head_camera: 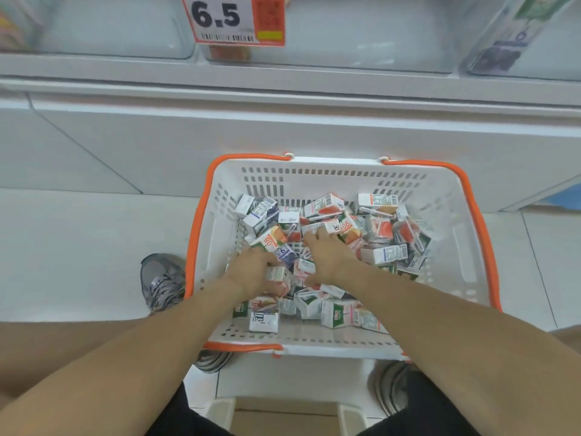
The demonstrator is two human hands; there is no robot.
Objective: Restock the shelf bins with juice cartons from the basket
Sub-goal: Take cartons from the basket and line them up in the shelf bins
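left hand (251, 272) grips a carton (276, 275) | right hand (327, 256) spread flat on juice cartons (323, 209) | basket (452, 221) at 12 o'clock of stool (283, 416)

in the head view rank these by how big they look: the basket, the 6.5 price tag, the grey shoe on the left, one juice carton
1. basket
2. price tag
3. grey shoe, partly hidden by the basket, so its place against the tag is unsure
4. juice carton

The tag sits nearer the camera, so it looks bigger than it is.
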